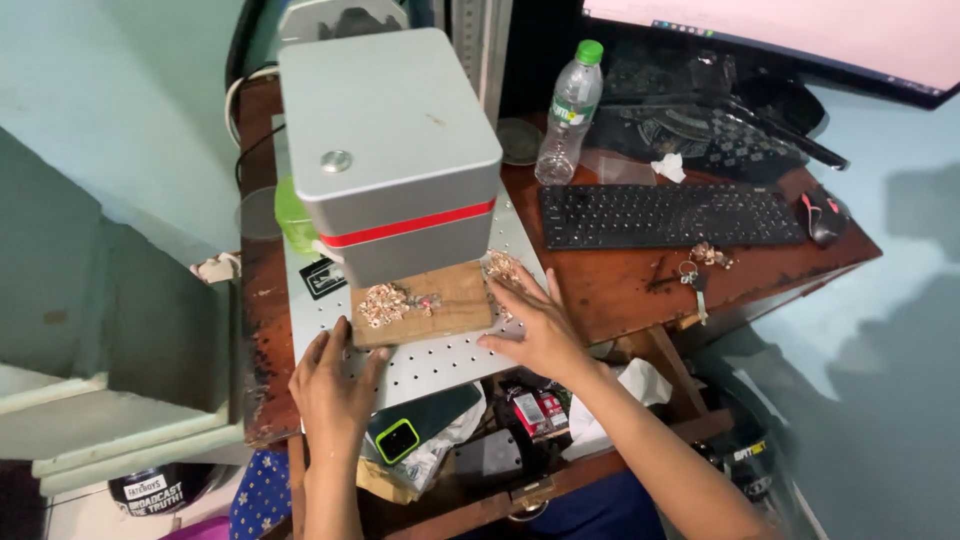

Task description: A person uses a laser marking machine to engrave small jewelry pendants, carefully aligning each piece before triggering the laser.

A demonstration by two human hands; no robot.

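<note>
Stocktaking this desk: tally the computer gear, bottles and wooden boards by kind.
Black computer keyboard: 1
Black computer mouse with red trim: 1
Clear plastic bottle with green cap: 1
Small brown wooden board between both hands: 1
Total: 4

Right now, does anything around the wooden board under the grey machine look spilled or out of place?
Yes. A second heap of small gold-coloured metal pieces lies off the wooden board, on the perforated metal plate by the right hand; the other heap sits on the board. More pieces lie near the black keyboard.
</note>
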